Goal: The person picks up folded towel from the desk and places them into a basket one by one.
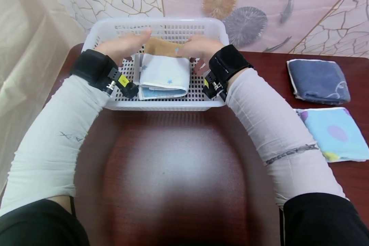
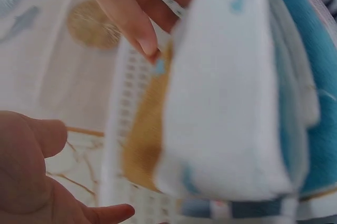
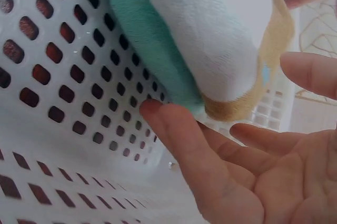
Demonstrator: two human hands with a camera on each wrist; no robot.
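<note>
In the upper middle of the frame, a folded white towel with small blue stars [image 1: 165,68] is lying in a white perforated plastic basket [image 1: 160,106]. Beside it, the left hand [image 1: 123,45] is spreading its fingers, holding nothing. The right hand [image 1: 202,49] is also gripping nothing, its fingers being open (whether they are touching the towel, I cannot tell).

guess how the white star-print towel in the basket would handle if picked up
The white star-print towel is probably floppy, since its near edge shows soft, curved folds. Lifted by one layer, it could fall open, as no band shows around it. It seems unlikely to roll, being folded fairly flat.
</note>
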